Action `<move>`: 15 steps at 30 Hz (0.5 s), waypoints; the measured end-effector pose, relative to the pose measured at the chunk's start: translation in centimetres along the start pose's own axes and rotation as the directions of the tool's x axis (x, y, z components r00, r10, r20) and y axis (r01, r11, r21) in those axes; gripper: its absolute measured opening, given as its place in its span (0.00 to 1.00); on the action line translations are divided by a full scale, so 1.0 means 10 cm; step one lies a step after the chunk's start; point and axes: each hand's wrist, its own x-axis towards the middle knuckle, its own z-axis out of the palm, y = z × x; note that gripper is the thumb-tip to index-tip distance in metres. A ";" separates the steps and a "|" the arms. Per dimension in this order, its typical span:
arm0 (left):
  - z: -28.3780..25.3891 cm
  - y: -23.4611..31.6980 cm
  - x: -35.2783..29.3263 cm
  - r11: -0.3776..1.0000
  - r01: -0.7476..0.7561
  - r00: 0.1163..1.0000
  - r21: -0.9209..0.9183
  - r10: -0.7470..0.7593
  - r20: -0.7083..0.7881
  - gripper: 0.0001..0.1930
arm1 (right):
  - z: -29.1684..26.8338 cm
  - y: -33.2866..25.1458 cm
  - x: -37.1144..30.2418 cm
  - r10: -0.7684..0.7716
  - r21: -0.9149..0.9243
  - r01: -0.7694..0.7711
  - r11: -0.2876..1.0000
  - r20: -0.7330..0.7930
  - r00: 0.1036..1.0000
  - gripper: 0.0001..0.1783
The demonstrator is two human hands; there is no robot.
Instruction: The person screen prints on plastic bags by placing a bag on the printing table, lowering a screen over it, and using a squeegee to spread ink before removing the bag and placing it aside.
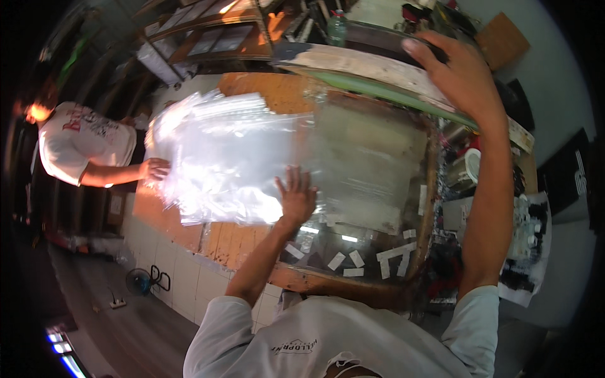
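Beneath our spread left fingers (291, 179), clear plastic sheets (239, 145) lie already laid out; our right fingers (421, 55) grip the raised frame (372, 70), apparently not yet lowered.

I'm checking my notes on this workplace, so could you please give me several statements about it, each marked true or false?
1. The right hand grips the raised frame. True.
2. Both of the person's hands are on that frame. False: the left hand is at the right edge of the clear plastic pile.
3. The co-worker's hand is at the left end of that pile. True.
4. Several white strips lie nearer the person's body than the raised frame. True.
5. The plastic is matt and green. False: it is clear and shiny.
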 end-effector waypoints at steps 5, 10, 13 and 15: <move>0.31 1.36 0.43 0.971 -0.207 0.972 -0.123 0.218 0.089 0.33 | -0.12 -0.05 -0.09 -0.092 0.021 0.092 0.996 -0.027 0.995 0.35; 0.39 2.02 0.57 0.923 -0.338 0.922 -0.185 0.364 0.131 0.34 | -0.43 0.03 -0.13 -0.060 0.215 0.000 0.977 0.276 0.959 0.29; 0.38 2.10 0.54 0.910 -0.322 0.909 -0.259 0.374 0.184 0.35 | -0.46 0.08 -0.07 -0.084 0.235 0.017 0.972 0.279 0.957 0.28; 0.31 2.03 0.47 0.879 -0.242 0.927 -0.410 0.335 0.171 0.35 | -0.44 0.12 -0.04 -0.113 0.251 0.048 0.967 0.248 0.962 0.28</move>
